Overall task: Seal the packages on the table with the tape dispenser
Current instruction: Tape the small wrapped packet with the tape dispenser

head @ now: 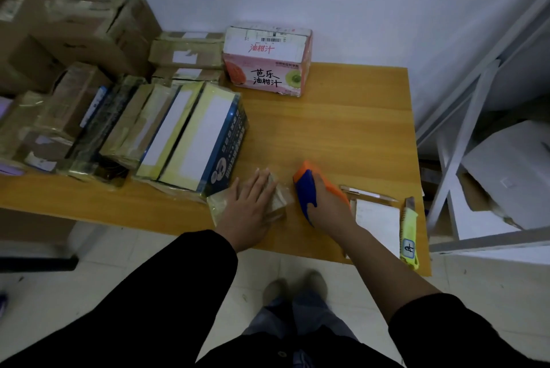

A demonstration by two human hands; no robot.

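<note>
A small flat brown package (281, 199), shiny with clear tape, lies near the front edge of the wooden table (342, 129). My left hand (250, 209) presses flat on it with straight fingers and hides most of its top. Just right of the package, my right hand (327, 204) grips the orange and blue tape dispenser (306, 186), whose nose points away from me and sits on the table beside the package's right edge.
Taped boxes (190, 141) stand in a row on the left, with more cardboard boxes piled behind. A pink juice carton (268, 62) sits at the back. A white notepad (378, 224), a pen (369, 193) and a yellow utility knife (409, 233) lie at the right. Metal shelving (476, 129) stands beside the table.
</note>
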